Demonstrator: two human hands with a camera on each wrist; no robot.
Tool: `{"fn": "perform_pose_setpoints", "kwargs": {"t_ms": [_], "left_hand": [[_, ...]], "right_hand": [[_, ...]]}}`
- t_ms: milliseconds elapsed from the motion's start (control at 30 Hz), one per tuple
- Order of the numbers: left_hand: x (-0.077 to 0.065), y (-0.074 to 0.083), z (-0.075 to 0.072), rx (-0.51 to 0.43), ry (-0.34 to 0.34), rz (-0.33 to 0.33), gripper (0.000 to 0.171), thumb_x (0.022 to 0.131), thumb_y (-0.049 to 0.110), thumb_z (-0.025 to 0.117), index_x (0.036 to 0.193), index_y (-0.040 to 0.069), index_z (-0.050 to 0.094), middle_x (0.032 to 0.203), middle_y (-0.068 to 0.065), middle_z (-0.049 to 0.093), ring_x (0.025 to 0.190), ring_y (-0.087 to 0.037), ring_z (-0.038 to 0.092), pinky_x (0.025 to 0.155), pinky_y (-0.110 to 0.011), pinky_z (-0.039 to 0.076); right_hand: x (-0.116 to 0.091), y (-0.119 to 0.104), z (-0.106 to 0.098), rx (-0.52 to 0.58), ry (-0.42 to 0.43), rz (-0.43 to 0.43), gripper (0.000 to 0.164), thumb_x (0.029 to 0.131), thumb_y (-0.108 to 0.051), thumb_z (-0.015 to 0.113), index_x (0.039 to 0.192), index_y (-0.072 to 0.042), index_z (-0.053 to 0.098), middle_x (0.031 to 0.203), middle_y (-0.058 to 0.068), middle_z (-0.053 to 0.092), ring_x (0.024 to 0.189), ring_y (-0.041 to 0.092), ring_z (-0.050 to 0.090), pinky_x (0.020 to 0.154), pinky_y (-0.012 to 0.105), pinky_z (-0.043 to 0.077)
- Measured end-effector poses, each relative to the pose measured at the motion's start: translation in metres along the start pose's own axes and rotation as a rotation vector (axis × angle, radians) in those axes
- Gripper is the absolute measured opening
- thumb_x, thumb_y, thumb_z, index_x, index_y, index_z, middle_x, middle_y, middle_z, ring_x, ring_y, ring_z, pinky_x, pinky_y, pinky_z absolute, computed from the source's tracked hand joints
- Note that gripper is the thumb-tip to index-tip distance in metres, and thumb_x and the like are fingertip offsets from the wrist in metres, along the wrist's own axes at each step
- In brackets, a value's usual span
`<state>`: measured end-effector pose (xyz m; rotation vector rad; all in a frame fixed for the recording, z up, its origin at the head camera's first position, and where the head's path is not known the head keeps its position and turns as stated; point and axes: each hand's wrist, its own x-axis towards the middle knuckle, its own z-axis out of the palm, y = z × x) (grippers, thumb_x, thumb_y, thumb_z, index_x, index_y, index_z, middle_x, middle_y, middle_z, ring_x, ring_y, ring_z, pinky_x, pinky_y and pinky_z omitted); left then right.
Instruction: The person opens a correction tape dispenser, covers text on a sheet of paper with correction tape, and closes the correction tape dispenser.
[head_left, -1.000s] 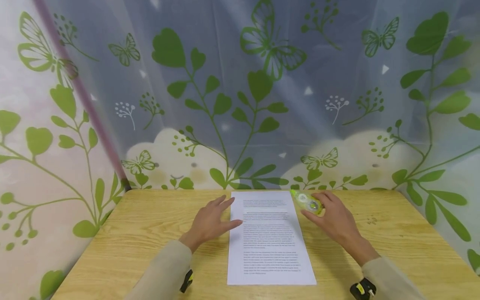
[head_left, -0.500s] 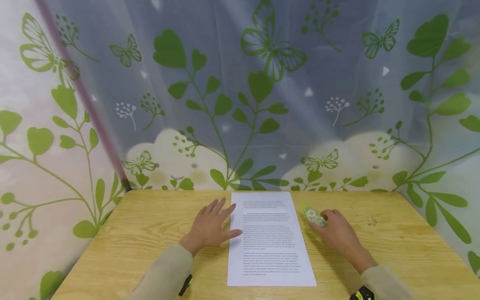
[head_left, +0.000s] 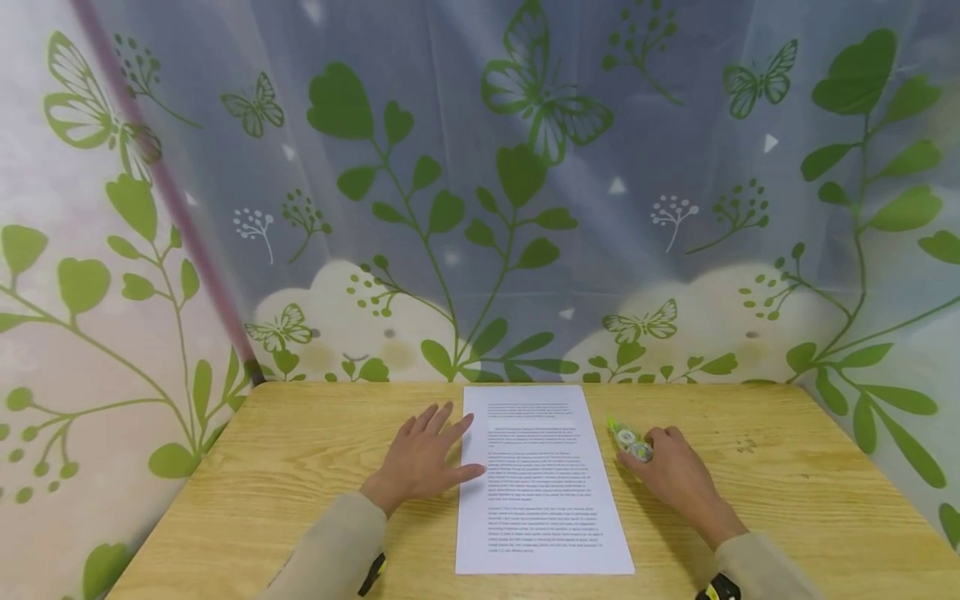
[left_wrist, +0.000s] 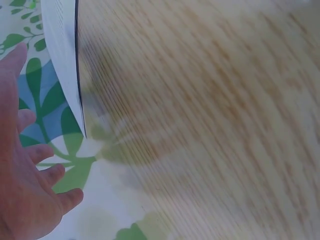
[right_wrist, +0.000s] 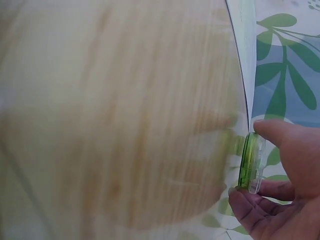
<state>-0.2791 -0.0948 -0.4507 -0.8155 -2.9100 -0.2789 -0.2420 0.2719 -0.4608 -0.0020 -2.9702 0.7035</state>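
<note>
A green, see-through correction tape [head_left: 630, 442] is right of the printed paper [head_left: 543, 483], its narrow tip pointing away from me. My right hand [head_left: 678, 475] pinches its near end. In the right wrist view, the correction tape [right_wrist: 251, 162] stands on edge between thumb and fingertips, at or very close to the tabletop; contact is hard to tell. Over the paper's left edge, my left hand [head_left: 423, 457] has its fingers spread and grips nothing. The left wrist view has this hand [left_wrist: 27, 165] palm-side, apart from the paper's edge [left_wrist: 65, 60].
The paper lies lengthwise on a wood-grain table [head_left: 315, 433], reaching close to its back edge. Behind and at both sides hangs a curtain [head_left: 420, 208] with green leaves and butterflies. A small dark mark [head_left: 745, 447] is on the table's right part.
From the paper's upper right edge, my right hand has moved the correction tape right, toward me and down toward the table. My left hand has shifted slightly toward me, fingers spread wider.
</note>
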Motion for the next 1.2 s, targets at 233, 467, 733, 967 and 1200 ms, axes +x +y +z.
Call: {"fn": "perform_pose_setpoints", "kwargs": {"t_ms": [233,467,733,967,1200], "left_hand": [[0.000,-0.001,0.002,0.025,-0.025,-0.011,0.077,0.086,0.069,0.048,0.147,0.023,0.039,0.152,-0.015,0.029,0.138,-0.038,0.026,0.106,-0.056,0.024],[0.000,-0.002,0.001,0.018,-0.030,-0.008,0.077,0.087,0.068,0.047,0.148,0.022,0.039,0.153,-0.015,0.028,0.138,-0.038,0.026,0.106,-0.056,0.024],[-0.001,-0.005,0.000,-0.007,-0.038,-0.016,0.076,0.087,0.067,0.049,0.148,0.022,0.038,0.153,-0.015,0.027,0.138,-0.039,0.024,0.106,-0.058,0.022],[-0.001,-0.008,0.002,0.014,-0.030,-0.011,0.076,0.087,0.068,0.047,0.148,0.022,0.039,0.152,-0.016,0.028,0.137,-0.040,0.025,0.106,-0.059,0.023],[0.001,-0.005,-0.001,0.039,-0.024,-0.016,0.079,0.087,0.072,0.043,0.149,0.024,0.036,0.153,-0.014,0.027,0.138,-0.039,0.023,0.106,-0.061,0.019]], "right_hand": [[-0.002,-0.001,-0.001,-0.007,-0.022,-0.005,0.063,0.089,-0.045,0.064,0.109,0.014,0.054,0.108,0.030,0.051,0.075,0.025,0.054,0.064,0.042,0.047],[-0.002,-0.003,-0.002,-0.029,-0.047,-0.013,0.060,0.088,-0.046,0.064,0.101,0.012,0.056,0.104,0.029,0.051,0.068,0.022,0.053,0.057,0.038,0.045],[-0.001,-0.003,-0.001,-0.042,-0.055,-0.024,0.061,0.088,-0.047,0.064,0.102,0.012,0.055,0.104,0.030,0.050,0.066,0.021,0.052,0.056,0.038,0.045],[0.000,-0.005,-0.002,-0.069,-0.087,0.013,0.087,0.088,-0.061,0.054,0.123,0.017,0.045,0.118,0.038,0.046,0.090,0.042,0.057,0.069,0.050,0.048],[0.003,-0.001,-0.014,-0.108,-0.039,-0.012,0.090,0.092,-0.066,0.040,0.137,0.011,0.038,0.134,0.039,0.036,0.117,0.059,0.035,0.087,0.067,0.035]]}}
